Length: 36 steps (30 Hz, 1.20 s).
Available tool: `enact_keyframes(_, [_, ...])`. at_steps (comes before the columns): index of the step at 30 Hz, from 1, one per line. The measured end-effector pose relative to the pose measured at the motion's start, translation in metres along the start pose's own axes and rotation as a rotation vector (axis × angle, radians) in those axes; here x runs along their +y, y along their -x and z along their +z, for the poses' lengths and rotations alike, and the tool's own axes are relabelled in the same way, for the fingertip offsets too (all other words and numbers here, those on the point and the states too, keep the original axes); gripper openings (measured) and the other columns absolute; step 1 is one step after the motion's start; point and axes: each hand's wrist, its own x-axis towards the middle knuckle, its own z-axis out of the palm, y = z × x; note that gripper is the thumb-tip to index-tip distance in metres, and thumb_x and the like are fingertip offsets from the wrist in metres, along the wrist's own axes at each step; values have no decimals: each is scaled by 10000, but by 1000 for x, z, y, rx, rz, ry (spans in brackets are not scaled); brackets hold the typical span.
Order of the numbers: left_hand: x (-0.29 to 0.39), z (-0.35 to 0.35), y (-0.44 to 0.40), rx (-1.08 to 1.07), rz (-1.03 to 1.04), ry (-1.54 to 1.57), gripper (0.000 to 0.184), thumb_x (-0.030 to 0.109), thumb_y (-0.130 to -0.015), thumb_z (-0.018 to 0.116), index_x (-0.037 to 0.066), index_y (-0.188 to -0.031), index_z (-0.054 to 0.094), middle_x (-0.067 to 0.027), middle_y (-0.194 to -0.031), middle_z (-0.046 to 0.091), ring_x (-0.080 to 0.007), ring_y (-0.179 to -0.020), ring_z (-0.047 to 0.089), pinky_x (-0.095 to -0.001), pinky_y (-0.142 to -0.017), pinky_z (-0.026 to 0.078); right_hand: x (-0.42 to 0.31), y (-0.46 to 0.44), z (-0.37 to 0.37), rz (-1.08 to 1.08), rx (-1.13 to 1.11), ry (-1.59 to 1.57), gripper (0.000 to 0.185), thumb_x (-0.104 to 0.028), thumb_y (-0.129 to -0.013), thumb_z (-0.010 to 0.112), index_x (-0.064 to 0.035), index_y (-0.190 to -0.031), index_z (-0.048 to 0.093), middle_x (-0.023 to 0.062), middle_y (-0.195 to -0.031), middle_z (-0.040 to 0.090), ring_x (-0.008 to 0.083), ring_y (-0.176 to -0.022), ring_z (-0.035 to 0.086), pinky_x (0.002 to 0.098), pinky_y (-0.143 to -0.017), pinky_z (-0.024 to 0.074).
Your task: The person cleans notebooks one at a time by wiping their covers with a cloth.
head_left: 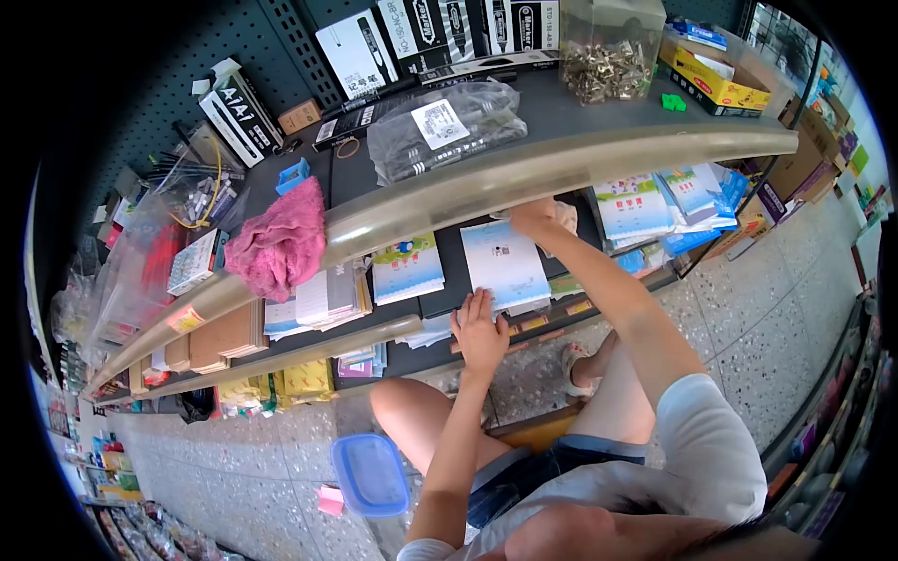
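My left hand (482,335) lies with its fingers stretched over the near edge of a white and pale-blue booklet (506,265) on the lower shelf. Further back, my right hand (533,217) reaches in under the upper shelf's clear edge strip. A pale beige cloth (565,219) is bunched at this hand, which appears closed on it; the strip partly hides the fingers. Left of the booklet lies another exercise book (408,268) with a green and blue cover. Stacked exercise books (632,208) stand to the right of my right hand.
The upper shelf's edge strip (561,178) crosses above my hands, with a pink cloth (281,238) draped over it. Above are a plastic-wrapped packet (449,131), marker boxes (355,56) and a clear bin of metal clips (608,70). A blue plastic basin (371,475) sits on the floor.
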Motion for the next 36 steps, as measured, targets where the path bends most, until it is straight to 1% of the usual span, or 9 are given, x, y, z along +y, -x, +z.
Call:
enact_keyframes(1, [0,-1,-2,3,3,-2,521,137,-749,614,9,-1248,539,-119,-1312,531,-302,-1219,467,-499,-1045,285,5,3,-5,-29,48,0,464,-243,-848,529,-52,-1270,543,177,-1299,534,292,-1204,517,495,-956,368])
enact_keyframes(5, [2,-3,0,-7,1,11,529,138,-746,616,10,-1253,531,-119,-1318,521,-302,-1225,459,-504,-1043,284,-9,75,-68,-307,-314,-178,524,-257,-823,574,-418,-1316,499,189,-1313,495,359,-1055,607,525,-864,475])
enact_keyframes(9, [3,-3,-1,-54,-17,-1,530,128,-748,625,6,-1254,525,-115,-1321,510,-288,-1235,448,-531,-1043,275,-17,107,-63,-543,-290,-113,533,-178,-786,575,-328,-1297,543,124,-1199,543,319,-1045,605,476,-851,498])
enact_keyframes(15, [3,0,-2,-29,-12,-6,545,133,-743,625,15,-1264,519,-114,-1322,517,-295,-1237,448,-509,-1056,272,-8,93,-60,-508,-309,-179,525,-143,-765,570,-303,-1265,574,124,-1114,559,321,-1002,610,476,-792,505])
enact_keyframes(19, [4,-2,0,-42,-20,-12,551,129,-747,619,22,-1277,513,-104,-1336,508,-292,-1245,442,-521,-1065,260,-1,66,-52,-290,-347,-185,455,-256,-797,598,-300,-1250,590,158,-1252,526,357,-1091,591,483,-908,462])
enact_keyframes(26, [3,3,3,-49,-25,-18,560,117,-752,604,26,-1296,503,-108,-1355,491,-291,-1267,429,-570,-1056,244,36,4,13,109,-150,36,473,-332,-808,606,-242,-1272,571,169,-1275,491,361,-1100,573,466,-909,456])
enact_keyframes(31, [6,2,2,-49,-38,-21,555,120,-760,598,24,-1297,497,-110,-1362,484,-284,-1278,422,-584,-1055,231,7,97,-86,-170,-277,-211,523,-258,-775,609,-305,-1292,549,184,-1198,557,330,-1049,614,470,-850,505])
enact_keyframes(33, [6,2,2,-49,-36,-27,553,120,-761,598,27,-1296,497,-104,-1365,482,-277,-1280,421,-586,-1055,229,6,118,-76,-352,-316,-183,518,-255,-773,614,-293,-1286,554,173,-1192,549,333,-1033,619,468,-882,495])
enact_keyframes(36, [4,2,2,-66,-25,-47,532,136,-780,613,45,-1292,504,-82,-1365,484,-261,-1267,432,-571,-1058,237,11,126,-73,-322,-369,-214,496,-250,-772,615,-290,-1265,572,174,-1201,546,345,-1040,616,474,-903,478])
